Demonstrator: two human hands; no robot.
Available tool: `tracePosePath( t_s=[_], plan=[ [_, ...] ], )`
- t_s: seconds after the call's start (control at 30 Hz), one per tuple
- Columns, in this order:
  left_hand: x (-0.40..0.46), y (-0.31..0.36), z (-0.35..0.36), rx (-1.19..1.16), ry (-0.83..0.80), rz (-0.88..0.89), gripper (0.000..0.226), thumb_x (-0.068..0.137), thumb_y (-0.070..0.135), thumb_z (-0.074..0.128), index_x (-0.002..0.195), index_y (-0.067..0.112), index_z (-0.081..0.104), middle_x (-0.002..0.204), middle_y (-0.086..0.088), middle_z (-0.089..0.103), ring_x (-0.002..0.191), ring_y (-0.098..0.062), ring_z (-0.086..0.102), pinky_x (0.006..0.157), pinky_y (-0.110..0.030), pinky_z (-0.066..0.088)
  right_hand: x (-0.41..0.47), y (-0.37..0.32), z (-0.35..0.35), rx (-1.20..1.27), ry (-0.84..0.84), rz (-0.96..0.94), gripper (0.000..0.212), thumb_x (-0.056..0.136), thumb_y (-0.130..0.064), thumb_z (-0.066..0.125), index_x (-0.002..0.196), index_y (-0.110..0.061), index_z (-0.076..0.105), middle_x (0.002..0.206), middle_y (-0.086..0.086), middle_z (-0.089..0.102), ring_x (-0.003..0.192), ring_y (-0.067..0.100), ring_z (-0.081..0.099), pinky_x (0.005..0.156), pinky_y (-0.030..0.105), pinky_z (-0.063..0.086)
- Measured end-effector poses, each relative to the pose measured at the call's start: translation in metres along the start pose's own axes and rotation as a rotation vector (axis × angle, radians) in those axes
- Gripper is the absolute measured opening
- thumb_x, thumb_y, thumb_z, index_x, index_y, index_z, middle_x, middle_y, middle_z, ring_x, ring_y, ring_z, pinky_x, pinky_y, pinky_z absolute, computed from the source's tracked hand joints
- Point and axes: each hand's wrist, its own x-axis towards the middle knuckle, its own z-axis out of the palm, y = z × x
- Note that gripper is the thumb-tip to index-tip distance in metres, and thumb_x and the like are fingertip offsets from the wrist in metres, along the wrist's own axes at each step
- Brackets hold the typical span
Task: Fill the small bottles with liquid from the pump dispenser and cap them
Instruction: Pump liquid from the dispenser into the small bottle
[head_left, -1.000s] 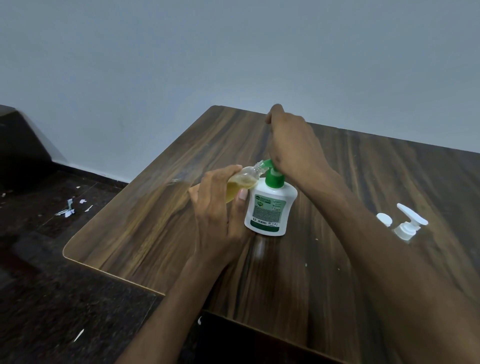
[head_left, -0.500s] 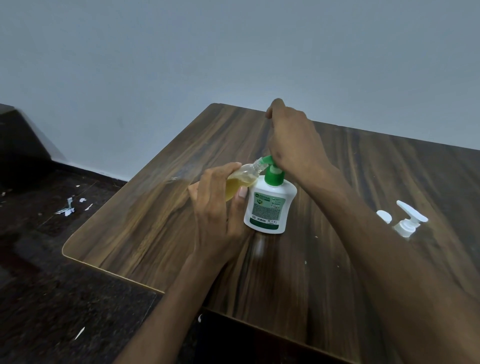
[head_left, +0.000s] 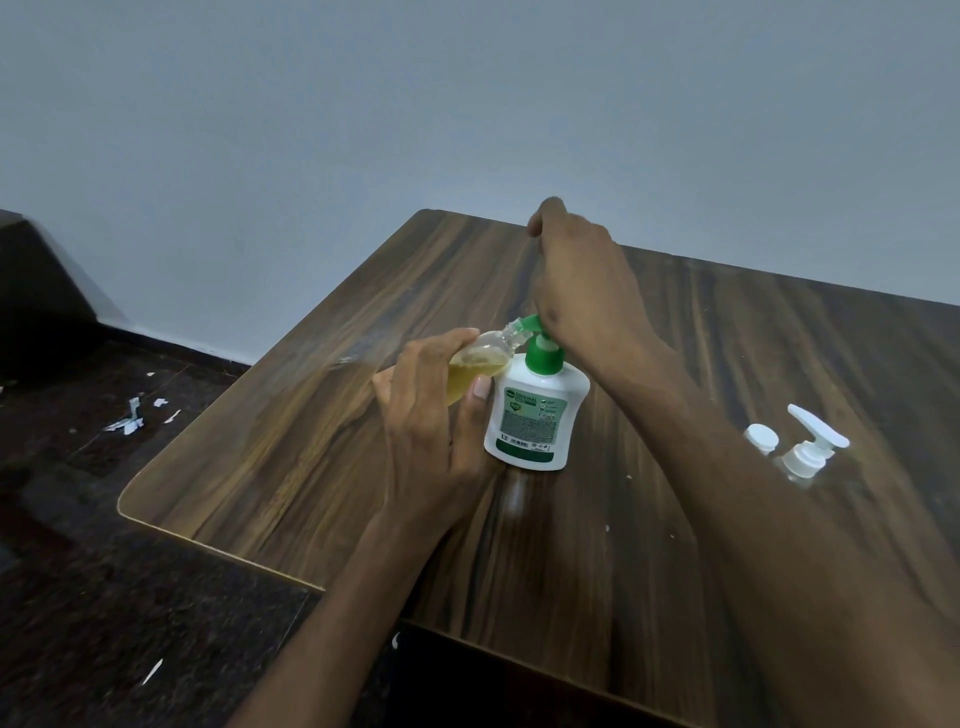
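Head view: the filling step looks to be in hand. The left hand (head_left: 431, 415) grips a small clear bottle (head_left: 480, 366), tilted, its neck at the green spout of the pump dispenser (head_left: 535, 415), which stands mid-desk (head_left: 291, 457). The bottle is partly filled with yellow liquid. The right hand (head_left: 582, 280) rests on the pump head, fingers bent over it; whether that grip truly closes round it, I cannot tell. Next, likely more presses with the neck kept under the spout, then capping. Count: one dispenser, one held bottle, one white pump cap (head_left: 813, 447) and one white round cap (head_left: 761, 436) to the right.
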Motion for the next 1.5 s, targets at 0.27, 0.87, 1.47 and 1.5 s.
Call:
tracePosePath(
  t_s=[0.27, 0.87, 1.47, 1.5],
  plan=[
    [-0.0001, -0.0012, 0.0009, -0.008, 0.000, -0.007, 0.025, 0.103, 0.014, 0.058, 0.127, 0.011, 0.064, 0.122, 0.013, 0.059, 0.105, 0.003, 0.052, 0.092, -0.044, 0.040, -0.0023, -0.0001, 0.0007, 0.023, 0.007, 0.026, 0.041, 0.077, 0.011, 0.049, 0.113, -0.008, 0.051, 0.097, 0.007, 0.062, 0.085, 0.027, 0.059, 0.073, 0.046, 0.053],
    [-0.0012, -0.0007, 0.0003, -0.017, -0.004, 0.004, 0.028, 0.103, 0.014, 0.057, 0.131, 0.016, 0.060, 0.124, 0.016, 0.056, 0.109, 0.007, 0.051, 0.092, -0.046, 0.042, -0.0035, -0.0009, -0.0005, 0.019, -0.024, 0.033, 0.037, 0.077, 0.009, 0.052, 0.109, -0.009, 0.053, 0.097, 0.006, 0.061, 0.084, 0.026, 0.057, 0.074, 0.044, 0.052],
    [-0.0003, -0.0007, 0.0007, -0.013, 0.000, -0.005, 0.027, 0.103, 0.014, 0.058, 0.128, 0.011, 0.063, 0.123, 0.012, 0.058, 0.109, 0.006, 0.051, 0.091, -0.046, 0.041, -0.0009, 0.0002, 0.0025, -0.008, -0.044, 0.027, 0.033, 0.079, 0.007, 0.058, 0.108, -0.009, 0.056, 0.098, 0.006, 0.063, 0.085, 0.026, 0.060, 0.076, 0.045, 0.054],
    [-0.0002, 0.0000, 0.0008, -0.015, 0.001, -0.002, 0.027, 0.102, 0.013, 0.058, 0.129, 0.012, 0.063, 0.123, 0.013, 0.058, 0.108, 0.005, 0.051, 0.091, -0.047, 0.042, -0.0005, 0.0002, 0.0027, -0.009, -0.037, 0.024, 0.033, 0.079, 0.007, 0.057, 0.109, -0.009, 0.056, 0.098, 0.006, 0.063, 0.085, 0.025, 0.059, 0.075, 0.045, 0.054]
  ],
)
